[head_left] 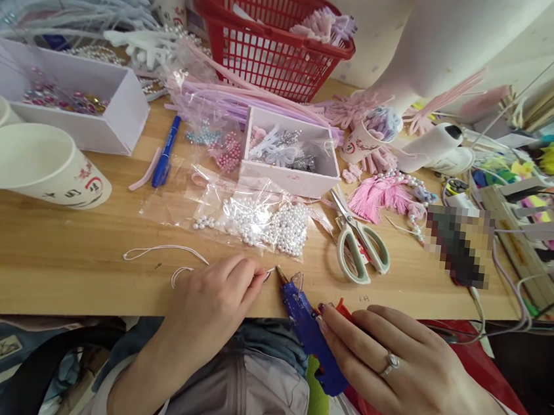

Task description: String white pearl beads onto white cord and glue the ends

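Note:
My left hand is closed in a pinch near the table's front edge, fingers on the end of a thin white cord. The rest of that cord loops over the wood to the left. In my right hand is a blue hot glue gun with an orange trigger. Its metal nozzle points at the cord end, close to my left fingertips; whether they touch I cannot tell. Just beyond my hands lies a clear bag of white pearl beads. Scissors with pale green handles rest to its right.
A white box of small parts stands behind the beads, a red basket farther back. Paper cups, a bead box and a blue marker are on the left. Pink tassels and cables lie on the right.

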